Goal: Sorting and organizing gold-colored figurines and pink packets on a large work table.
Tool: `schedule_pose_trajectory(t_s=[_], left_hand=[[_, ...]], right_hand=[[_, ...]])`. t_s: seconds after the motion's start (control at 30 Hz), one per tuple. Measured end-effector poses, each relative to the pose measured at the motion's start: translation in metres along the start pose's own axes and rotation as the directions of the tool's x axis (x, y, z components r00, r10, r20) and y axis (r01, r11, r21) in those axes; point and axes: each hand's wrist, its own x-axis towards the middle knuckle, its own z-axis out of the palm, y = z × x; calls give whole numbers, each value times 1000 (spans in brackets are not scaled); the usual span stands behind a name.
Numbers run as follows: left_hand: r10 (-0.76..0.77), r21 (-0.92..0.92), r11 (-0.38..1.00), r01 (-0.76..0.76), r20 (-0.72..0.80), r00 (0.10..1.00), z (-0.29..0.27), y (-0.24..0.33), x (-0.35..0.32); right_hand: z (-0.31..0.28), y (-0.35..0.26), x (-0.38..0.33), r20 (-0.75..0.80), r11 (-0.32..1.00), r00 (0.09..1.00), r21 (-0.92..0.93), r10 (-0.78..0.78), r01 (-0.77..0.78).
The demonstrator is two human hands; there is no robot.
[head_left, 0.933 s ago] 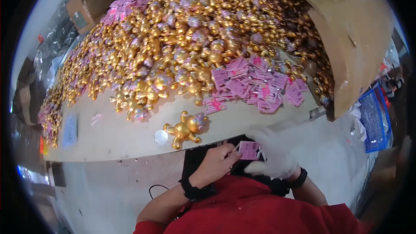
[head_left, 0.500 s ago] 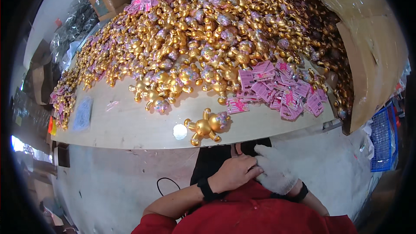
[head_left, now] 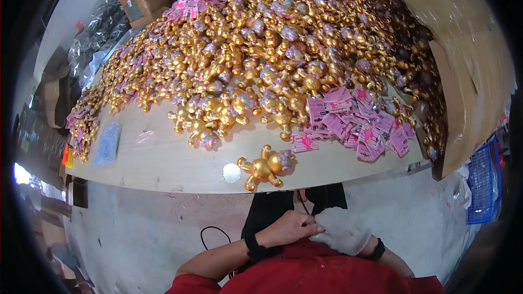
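Below the table's front edge, close to my red shirt, my two hands meet. My left hand (head_left: 286,228) is bare and closed, its thumb and fingertips pinched together against the other hand; whatever they hold is too small to make out. A white glove (head_left: 351,233) covers my right hand (head_left: 339,230), which touches the left fingertips; its fingers are smeared and partly hidden. On the table just beyond them a gold bear figure (head_left: 263,169) lies on its own, with a shiny multicoloured patterned head. A round silvery sticker (head_left: 231,172) is beside it.
A big heap of gold bear figures (head_left: 229,57) covers the table (head_left: 141,166). Pink printed cards (head_left: 357,122) are piled at right, more pink cards (head_left: 197,0) at the back. A clear plastic bag (head_left: 108,144) lies left. Cardboard (head_left: 474,76) walls the right side; a blue crate (head_left: 482,185) stands beyond.
The view has shifted slightly, so the table sits lower in it. My hands remain together near my body; the gloved fingers, stretched forward before, are now lower and closer to the left fingertips.
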Motion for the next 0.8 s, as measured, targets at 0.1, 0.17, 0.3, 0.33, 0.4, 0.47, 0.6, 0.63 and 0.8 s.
schedule_pose_trajectory(t_s=[0.1,0.17,0.3,0.33,0.4,0.47,0.6,0.63,0.8], left_hand=[[-4,-36,999,5,35,999,-4,-4,-1],[-47,-54,997,51,81,996,-9,-1,-4],[116,-39,991,-127,-210,971,-22,16,-26],[158,50,987,-150,-343,926,-27,29,-38],[354,385,909,-159,-513,782,-42,31,-47],[641,781,622,-52,-470,606,-60,22,-43],[406,850,398,346,-502,764,-72,29,-23],[383,836,431,339,-510,770,-73,23,-21],[338,835,446,322,-491,803,-72,19,-21]], right_hand=[[-2,-3,5,57,999,998,-29,30,-28],[-3,-5,7,70,1000,998,-30,3,0],[-1,0,5,0,999,999,24,-42,42],[0,1,5,-31,996,999,76,-44,46],[1,3,5,-92,983,995,175,-44,60],[8,7,0,-150,976,988,207,-43,74],[13,9,-1,-62,978,998,210,7,6],[13,7,0,-58,977,998,215,6,7],[8,6,-2,-69,941,992,329,108,-80]])
